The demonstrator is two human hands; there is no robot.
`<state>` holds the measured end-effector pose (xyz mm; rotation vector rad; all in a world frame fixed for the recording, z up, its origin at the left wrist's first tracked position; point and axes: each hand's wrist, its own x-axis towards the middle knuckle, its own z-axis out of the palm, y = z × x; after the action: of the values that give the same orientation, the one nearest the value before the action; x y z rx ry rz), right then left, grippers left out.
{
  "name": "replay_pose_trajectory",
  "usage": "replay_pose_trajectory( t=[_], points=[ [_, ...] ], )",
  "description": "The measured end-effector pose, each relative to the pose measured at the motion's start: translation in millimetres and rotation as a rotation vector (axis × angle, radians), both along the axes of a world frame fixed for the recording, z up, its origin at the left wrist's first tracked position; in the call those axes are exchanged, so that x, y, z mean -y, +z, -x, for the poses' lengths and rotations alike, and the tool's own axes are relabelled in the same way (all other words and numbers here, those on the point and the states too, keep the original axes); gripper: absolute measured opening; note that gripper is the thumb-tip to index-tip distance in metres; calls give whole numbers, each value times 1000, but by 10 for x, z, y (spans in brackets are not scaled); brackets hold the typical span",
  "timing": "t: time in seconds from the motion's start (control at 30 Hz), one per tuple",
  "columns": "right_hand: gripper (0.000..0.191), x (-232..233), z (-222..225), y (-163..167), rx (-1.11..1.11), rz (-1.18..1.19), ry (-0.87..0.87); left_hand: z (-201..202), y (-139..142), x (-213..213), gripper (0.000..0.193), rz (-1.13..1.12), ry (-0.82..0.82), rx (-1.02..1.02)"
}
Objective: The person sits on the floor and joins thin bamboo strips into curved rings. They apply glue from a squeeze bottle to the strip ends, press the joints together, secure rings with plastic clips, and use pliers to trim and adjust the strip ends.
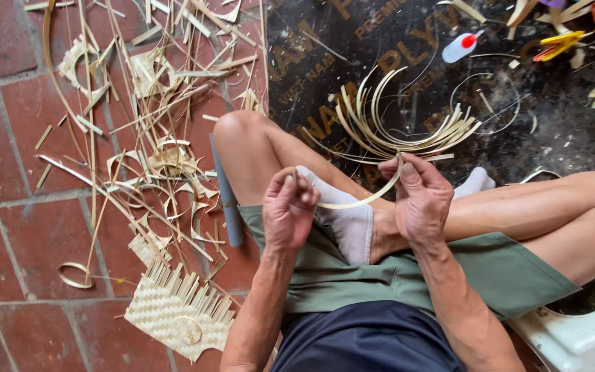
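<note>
Bamboo strip — thin, pale, bowed (smooth) — pinched between left hand and right hand.

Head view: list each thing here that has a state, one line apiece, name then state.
left hand: pinching one end of the strip
right hand: pinching the other end
bamboo strip: bent into a curve between the hands
bundle of strips: curved, lying on the dark board
woven mat: unfinished, ends loose
squeeze bottle: lying down, capped
</note>
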<state>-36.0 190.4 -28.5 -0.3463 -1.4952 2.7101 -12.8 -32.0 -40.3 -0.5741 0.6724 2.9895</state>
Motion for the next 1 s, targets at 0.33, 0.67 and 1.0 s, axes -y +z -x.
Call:
replay_pose_trajectory(
  t=[0.33,0.67,1.0],
  points=[
    [20,-189,75,415,-418,-713,682,-205,515,281,13,740,-592,-154],
    [22,-70,113,571,-563,-875,662,-47,759,187,16,1090,-792,-166],
    [19,-56,116,640,-609,-974,688,-1,849,145,16,1253,-848,-146]
  ],
)
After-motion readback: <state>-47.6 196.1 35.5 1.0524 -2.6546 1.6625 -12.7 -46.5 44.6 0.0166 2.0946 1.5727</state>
